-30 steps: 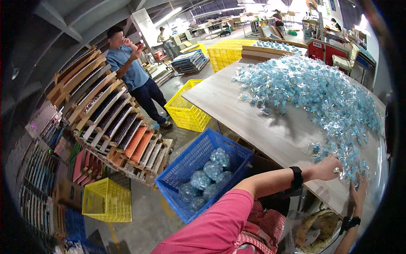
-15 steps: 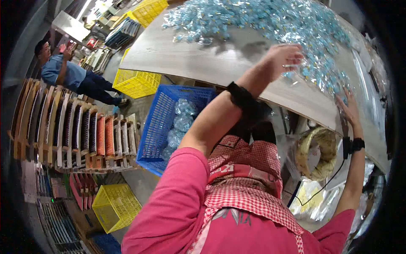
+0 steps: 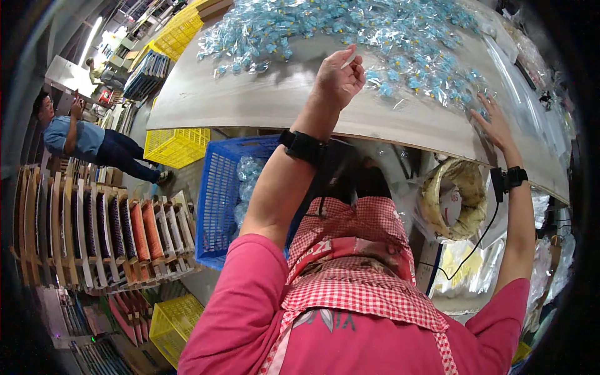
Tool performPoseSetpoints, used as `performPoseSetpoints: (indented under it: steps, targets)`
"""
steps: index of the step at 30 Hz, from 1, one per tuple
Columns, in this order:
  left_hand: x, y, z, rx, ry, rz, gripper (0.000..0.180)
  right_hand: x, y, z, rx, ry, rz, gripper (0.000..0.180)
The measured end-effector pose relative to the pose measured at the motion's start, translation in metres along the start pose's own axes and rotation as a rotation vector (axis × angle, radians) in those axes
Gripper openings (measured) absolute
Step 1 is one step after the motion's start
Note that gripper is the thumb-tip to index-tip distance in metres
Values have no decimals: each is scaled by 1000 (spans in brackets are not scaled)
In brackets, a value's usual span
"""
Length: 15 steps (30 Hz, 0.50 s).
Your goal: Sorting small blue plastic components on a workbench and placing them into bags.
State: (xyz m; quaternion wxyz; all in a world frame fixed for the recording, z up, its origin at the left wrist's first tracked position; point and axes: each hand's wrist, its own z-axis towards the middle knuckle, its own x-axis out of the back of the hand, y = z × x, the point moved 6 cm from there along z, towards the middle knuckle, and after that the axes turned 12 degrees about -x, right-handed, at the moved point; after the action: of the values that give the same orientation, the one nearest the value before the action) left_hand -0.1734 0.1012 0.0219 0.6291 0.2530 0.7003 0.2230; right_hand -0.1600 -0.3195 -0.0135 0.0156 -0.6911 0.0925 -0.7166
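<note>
Seen in the head view, a pale worktop (image 3: pixel 250 100) curves across the upper part, and I'll place everything by it. Over its far half spreads a heap of small blue packets (image 3: pixel 400 34), clear-wrapped with dots of yellow, trailing toward the worktop's near edge at the right.

The left hand (image 3: pixel 340 78) appears lifted over the middle of the worktop, just beside the near side of the heap. Its fingers are curled in; a small pale sliver shows near the tips, and I cannot tell whether they are closed on it. The right hand (image 3: pixel 495 128) rests at the right part of the worktop, fingers spread apart, the tips at or touching the trailing packets. Each wrist wears a black band, and a dark cable hangs from the right one.

Below the worktop's near edge, to the left, sits a blue crate (image 3: pixel 215 206) holding clear, bluish wrapped bundles (image 3: pixel 250 170). A tan ring-shaped roll (image 3: pixel 455 200) lies under the near edge toward the right. Off the worktop's left end are a yellow crate (image 3: pixel 178 147) and a person in a blue shirt (image 3: pixel 74 134); farther down that side stands a rack of boards (image 3: pixel 103 225).
</note>
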Motion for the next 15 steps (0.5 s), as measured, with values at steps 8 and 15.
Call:
performPoseSetpoints:
  steps: [8,15]
  targets:
    - [3,-6,6,22,64,-56,21,-2,-4,-2,11,-18,34,67]
    - [0,-14,10,52,43,-52,22,0,-9,-6,39,39,-16,70]
